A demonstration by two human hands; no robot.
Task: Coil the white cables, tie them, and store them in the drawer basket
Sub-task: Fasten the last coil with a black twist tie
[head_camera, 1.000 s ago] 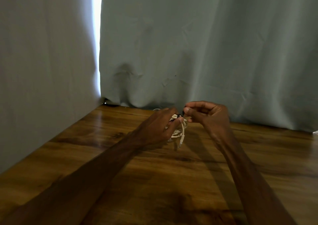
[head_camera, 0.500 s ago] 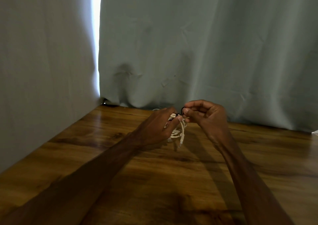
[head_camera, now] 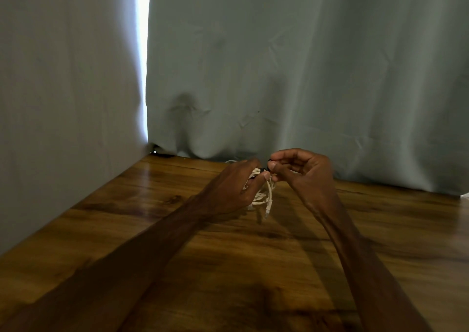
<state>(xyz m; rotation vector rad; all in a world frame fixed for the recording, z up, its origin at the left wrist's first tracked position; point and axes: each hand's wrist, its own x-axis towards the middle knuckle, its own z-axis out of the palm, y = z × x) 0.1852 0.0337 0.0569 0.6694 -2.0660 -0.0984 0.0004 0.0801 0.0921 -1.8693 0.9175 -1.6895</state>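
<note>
Near the table's [head_camera: 152, 230] far edge, the left hand [head_camera: 236, 189] grips the coiled white cable [head_camera: 266, 194] while the right hand [head_camera: 302, 172] pinches a small dark tie [head_camera: 267, 168] at its top.

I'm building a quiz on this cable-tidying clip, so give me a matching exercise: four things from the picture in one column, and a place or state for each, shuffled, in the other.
Column 1
1. left hand
2. right hand
3. white cable
4. curtain

Column 2
A. hangs behind the far edge of the wooden table
B. pinches a small dark tie at the top of the bundle
C. coiled in loops, one plug end dangling
D. grips the coiled loops from the left side

Pairs: 1-D; 2-B; 3-C; 4-A
</note>
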